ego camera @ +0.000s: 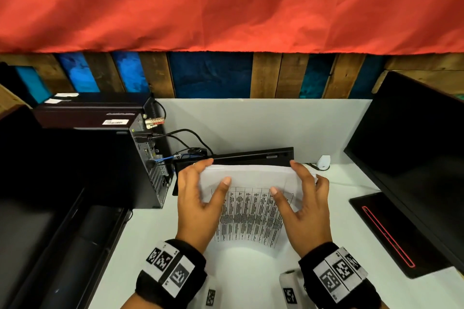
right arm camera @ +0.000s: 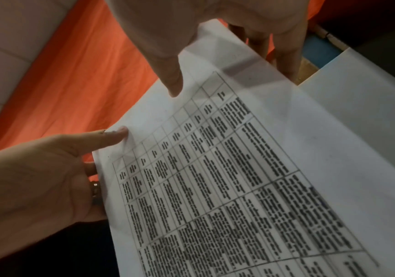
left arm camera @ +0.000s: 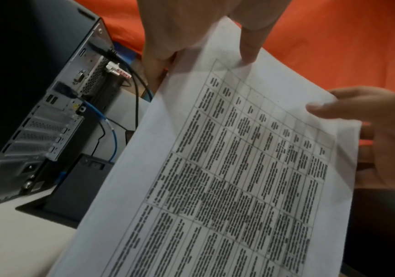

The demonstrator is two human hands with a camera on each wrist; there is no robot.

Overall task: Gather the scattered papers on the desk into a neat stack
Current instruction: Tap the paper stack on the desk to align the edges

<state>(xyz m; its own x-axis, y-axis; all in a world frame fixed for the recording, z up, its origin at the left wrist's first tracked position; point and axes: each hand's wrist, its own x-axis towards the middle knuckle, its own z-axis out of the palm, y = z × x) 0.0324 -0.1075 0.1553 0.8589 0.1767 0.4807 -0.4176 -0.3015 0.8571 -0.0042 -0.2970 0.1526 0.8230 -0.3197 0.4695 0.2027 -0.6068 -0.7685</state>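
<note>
A sheaf of white papers (ego camera: 251, 211) printed with a dense table stands tilted over the white desk (ego camera: 150, 246), its top edge raised and its lower part curving down toward me. My left hand (ego camera: 204, 178) pinches the top left corner, thumb on the printed face and fingers behind. My right hand (ego camera: 298, 183) pinches the top right corner the same way. In the left wrist view the papers (left arm camera: 239, 168) fill the frame below my left hand (left arm camera: 191, 37), with the right hand (left arm camera: 369, 131) opposite. The right wrist view shows the papers (right arm camera: 239, 178), right hand (right arm camera: 191, 37) and left hand (right arm camera: 37, 187).
A black computer tower (ego camera: 140, 165) with plugged-in cables (ego camera: 185, 133) stands just left of the papers. A black keyboard (ego camera: 251, 157) leans behind them. A dark monitor (ego camera: 414, 158) and its base (ego camera: 384, 228) stand at the right, with a small white device (ego camera: 324, 161) near the back wall.
</note>
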